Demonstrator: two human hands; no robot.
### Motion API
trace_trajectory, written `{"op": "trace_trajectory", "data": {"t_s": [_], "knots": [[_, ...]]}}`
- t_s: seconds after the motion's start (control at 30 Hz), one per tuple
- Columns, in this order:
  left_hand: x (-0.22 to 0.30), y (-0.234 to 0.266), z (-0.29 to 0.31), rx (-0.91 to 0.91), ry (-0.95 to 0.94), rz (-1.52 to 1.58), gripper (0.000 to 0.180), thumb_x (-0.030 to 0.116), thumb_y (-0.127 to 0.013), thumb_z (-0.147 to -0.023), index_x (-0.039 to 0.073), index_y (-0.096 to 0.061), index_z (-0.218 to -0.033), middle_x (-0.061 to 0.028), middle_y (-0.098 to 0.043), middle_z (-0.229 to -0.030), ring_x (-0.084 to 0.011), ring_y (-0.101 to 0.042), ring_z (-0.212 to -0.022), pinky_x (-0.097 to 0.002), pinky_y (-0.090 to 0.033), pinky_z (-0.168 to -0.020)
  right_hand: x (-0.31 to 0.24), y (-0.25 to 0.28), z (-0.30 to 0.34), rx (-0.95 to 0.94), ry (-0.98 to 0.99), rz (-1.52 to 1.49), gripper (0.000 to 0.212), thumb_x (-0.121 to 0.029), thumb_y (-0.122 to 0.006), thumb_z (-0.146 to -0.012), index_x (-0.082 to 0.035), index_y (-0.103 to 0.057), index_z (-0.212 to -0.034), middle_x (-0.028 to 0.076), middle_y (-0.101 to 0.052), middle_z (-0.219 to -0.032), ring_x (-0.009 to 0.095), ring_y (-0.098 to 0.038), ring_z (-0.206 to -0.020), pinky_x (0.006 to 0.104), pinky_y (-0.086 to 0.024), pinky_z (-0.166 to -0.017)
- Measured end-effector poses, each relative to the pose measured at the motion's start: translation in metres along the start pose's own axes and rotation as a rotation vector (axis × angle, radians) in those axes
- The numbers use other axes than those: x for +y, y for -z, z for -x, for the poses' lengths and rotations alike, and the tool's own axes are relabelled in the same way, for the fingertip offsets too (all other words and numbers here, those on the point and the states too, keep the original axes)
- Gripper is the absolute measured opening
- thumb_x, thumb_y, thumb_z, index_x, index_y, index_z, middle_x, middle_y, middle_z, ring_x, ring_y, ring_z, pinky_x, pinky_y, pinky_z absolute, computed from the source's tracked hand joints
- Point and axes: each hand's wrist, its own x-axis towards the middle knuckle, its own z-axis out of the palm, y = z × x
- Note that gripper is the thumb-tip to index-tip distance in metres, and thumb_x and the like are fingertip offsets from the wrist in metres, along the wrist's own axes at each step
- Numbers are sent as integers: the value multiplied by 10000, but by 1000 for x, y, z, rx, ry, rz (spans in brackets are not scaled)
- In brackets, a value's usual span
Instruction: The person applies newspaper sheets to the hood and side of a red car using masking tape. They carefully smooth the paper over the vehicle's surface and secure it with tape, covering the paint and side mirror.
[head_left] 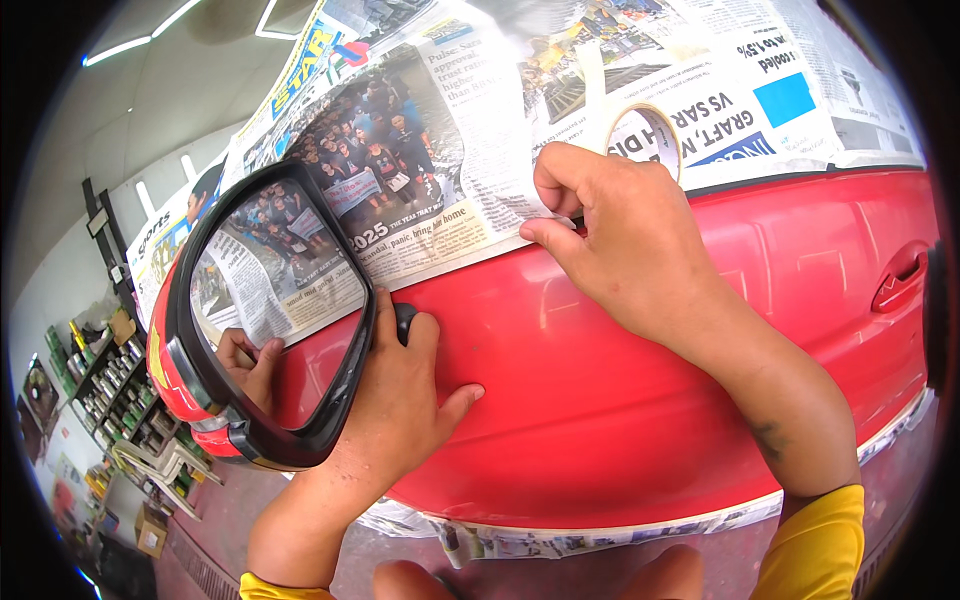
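Note:
Newspaper covers the window area of a red car door, its lower edge running along the top of the red panel. My right hand is closed in a pinch, thumb and forefinger on that lower edge. Just behind it, a roll of masking tape rests against the newspaper. My left hand is beside the side mirror, partly hidden by it. Its forefinger points up to the paper's corner, while the thumb stands apart over the red paint. The mirror glass reflects newspaper and fingers.
The black-rimmed mirror juts out at the left. A red door handle is at the right. More paper lines the door's bottom edge. Shelves of cans, a pale plastic chair and a cardboard box stand at far left.

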Motion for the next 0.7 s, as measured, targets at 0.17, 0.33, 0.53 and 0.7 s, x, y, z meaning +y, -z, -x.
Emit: {"op": "trace_trajectory", "data": {"t_s": [0.17,0.33,0.53,0.7], "knots": [[0,-2,-1,-13,21,55,641,406,-941,-825,-6,-593,-1172,-505,-489,-1467,-625,-620,-1296,-548,-617,-971,4,-7,0,66,20,88,248,-105,-856,-902,-46,-623,-965,124,-721,-826,314,-741,-807,428,-537,-682],[-4,-4,0,-39,28,61,612,394,-934,-835,4,-610,-1178,-503,-481,-1483,-629,-601,-1325,-558,-604,-994,4,-8,0,66,51,141,241,-111,-848,-901,-61,-620,-962,123,-721,-835,328,-732,-826,451,-533,-688],[-4,-2,2,-45,39,94,597,385,-928,-846,12,-633,-1206,-503,-444,-1527,-635,-569,-1366,-559,-590,-1031,2,-12,0,87,75,160,208,-149,-823,-914,-71,-643,-984,167,-688,-762,405,-712,-824,544,-538,-688],[-6,-5,2,-8,19,115,579,403,-940,-835,11,-666,-1162,-487,-400,-1580,-639,-568,-1366,-555,-584,-1047,3,-9,0,75,67,151,206,-145,-822,-914,-79,-644,-991,164,-686,-763,399,-712,-830,543,-540,-687]]}}
